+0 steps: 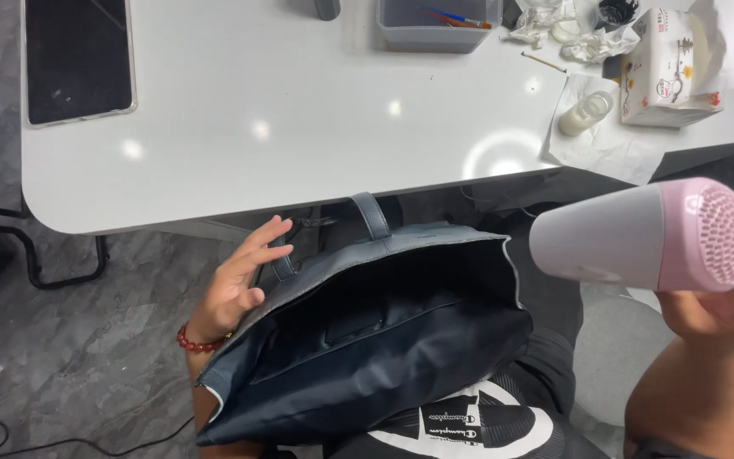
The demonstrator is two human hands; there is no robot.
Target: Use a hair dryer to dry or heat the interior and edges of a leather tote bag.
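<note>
A dark grey-blue bag (367, 340) lies open on my lap below the white table edge, its mouth gaping and its dark lining showing. My left hand (244, 276), with a red bead bracelet on the wrist, rests flat against the bag's left rim near a strap (371, 214), fingers spread, holding the opening apart. My right hand (715, 310) grips the handle of a pale pink hair dryer (647, 238), held in the air to the right of the bag with its rear grille facing me and its nozzle pointing left toward the bag's opening.
The white table (299, 110) carries a dark tablet (78, 59) at the left, a grey bin (435, 25) with pencils, a tissue box (669, 72), crumpled paper and a small glass jar (586, 112) on tissue. Grey floor, a cable and a chair leg lie to the left.
</note>
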